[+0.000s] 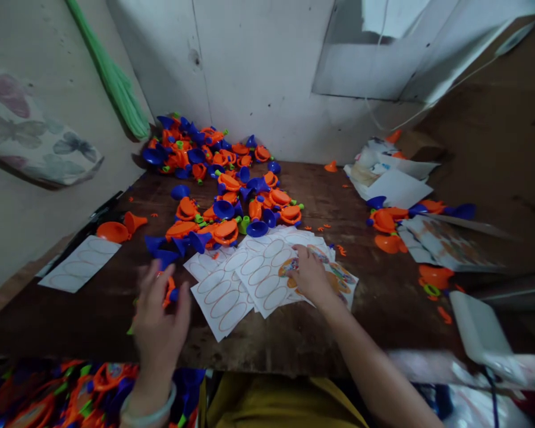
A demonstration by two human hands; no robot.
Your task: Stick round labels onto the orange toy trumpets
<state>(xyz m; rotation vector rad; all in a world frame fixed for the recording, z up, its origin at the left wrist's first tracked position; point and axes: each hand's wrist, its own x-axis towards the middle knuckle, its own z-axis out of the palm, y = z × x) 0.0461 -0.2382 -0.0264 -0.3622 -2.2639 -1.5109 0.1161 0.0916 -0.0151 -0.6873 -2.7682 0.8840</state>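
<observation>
My left hand (160, 315) is blurred at the table's front edge, its fingers around an orange and blue plastic toy (167, 291), with a pale bangle on the wrist. My right hand (310, 276) rests its fingertips on a printed sheet of round stickers (341, 276). That sheet overlaps white sheets with orange oval outlines (245, 285). Beyond both hands lies a heap of orange, blue and green plastic toy parts (223, 190) on the dark wooden table (383, 297).
Orange cone pieces (113, 232) and an oval-marked sheet (80, 264) lie at left. Loose papers (390, 178), more toys (386, 221) and printed sheets (441, 244) lie at right. A white device (481, 330) sits front right. Finished toys fill a container (62, 395) front left.
</observation>
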